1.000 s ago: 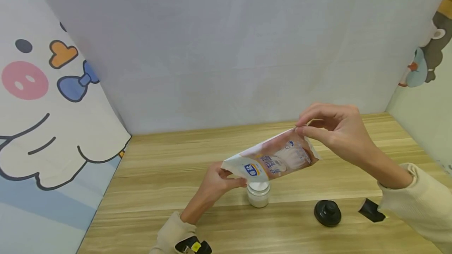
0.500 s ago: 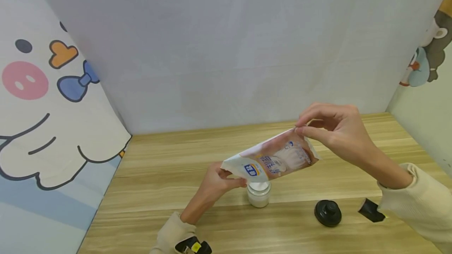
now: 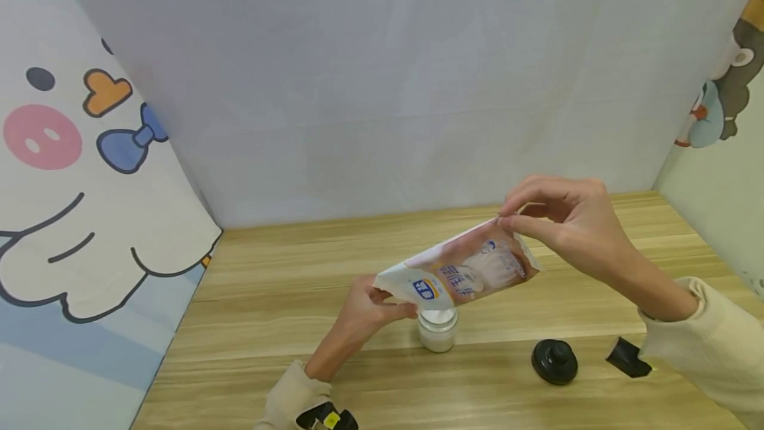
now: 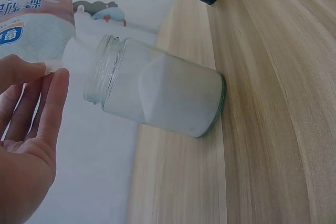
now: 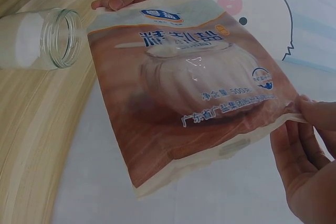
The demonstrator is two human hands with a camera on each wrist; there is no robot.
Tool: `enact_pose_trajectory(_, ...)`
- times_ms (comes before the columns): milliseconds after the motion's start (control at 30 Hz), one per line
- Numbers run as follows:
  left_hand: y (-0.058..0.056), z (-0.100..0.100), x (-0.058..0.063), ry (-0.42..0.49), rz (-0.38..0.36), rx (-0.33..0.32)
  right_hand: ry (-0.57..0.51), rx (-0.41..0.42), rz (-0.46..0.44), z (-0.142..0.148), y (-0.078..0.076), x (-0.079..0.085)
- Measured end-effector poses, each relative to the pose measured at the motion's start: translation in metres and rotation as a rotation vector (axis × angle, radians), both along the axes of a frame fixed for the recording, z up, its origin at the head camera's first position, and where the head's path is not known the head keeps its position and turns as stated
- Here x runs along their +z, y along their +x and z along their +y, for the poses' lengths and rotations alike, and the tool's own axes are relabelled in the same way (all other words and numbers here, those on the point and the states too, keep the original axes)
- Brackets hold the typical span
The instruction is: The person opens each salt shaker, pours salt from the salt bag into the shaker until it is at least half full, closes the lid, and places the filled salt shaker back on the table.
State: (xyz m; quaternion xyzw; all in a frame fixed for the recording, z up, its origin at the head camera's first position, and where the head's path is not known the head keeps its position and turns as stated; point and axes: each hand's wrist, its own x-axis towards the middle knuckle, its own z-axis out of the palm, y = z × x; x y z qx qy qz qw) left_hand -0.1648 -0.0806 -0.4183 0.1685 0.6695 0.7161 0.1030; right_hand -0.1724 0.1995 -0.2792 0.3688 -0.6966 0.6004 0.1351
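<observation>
A brown and pale-blue salt bag (image 3: 471, 271) is held tilted between both hands, its lower end toward the left. My left hand (image 3: 364, 307) pinches that lower end, thumb on the near side. At the raised end, my right hand (image 3: 573, 227) pinches a corner between thumb and fingers. Below the low corner stands a glass jar (image 3: 438, 332) without a lid, upright on the table. White salt (image 4: 168, 90) fills much of the jar, heaped with a sloping top. A faint white stream runs from the bag's corner to the jar's mouth in the right wrist view.
A round black lid with a knob (image 3: 555, 361) lies on the wooden table (image 3: 268, 330), right of the jar. Close to the right sleeve is a small black object (image 3: 629, 357). A pale backdrop (image 3: 382, 118) rises behind the table, with cartoon-printed panels on both sides.
</observation>
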Motion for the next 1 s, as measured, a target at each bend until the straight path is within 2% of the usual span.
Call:
enact_pose_trajectory(433, 0.0016, 0.0001, 0.0014, 0.023, 0.001, -0.013, 0.0, 0.0, -0.008, 0.0002, 0.001, 0.001)
enact_pose_trajectory(1000, 0.0024, 0.0001, 0.0024, 0.005, -0.026, -0.001, 0.005, -0.002, -0.006, -0.0004, 0.0017, 0.0023)
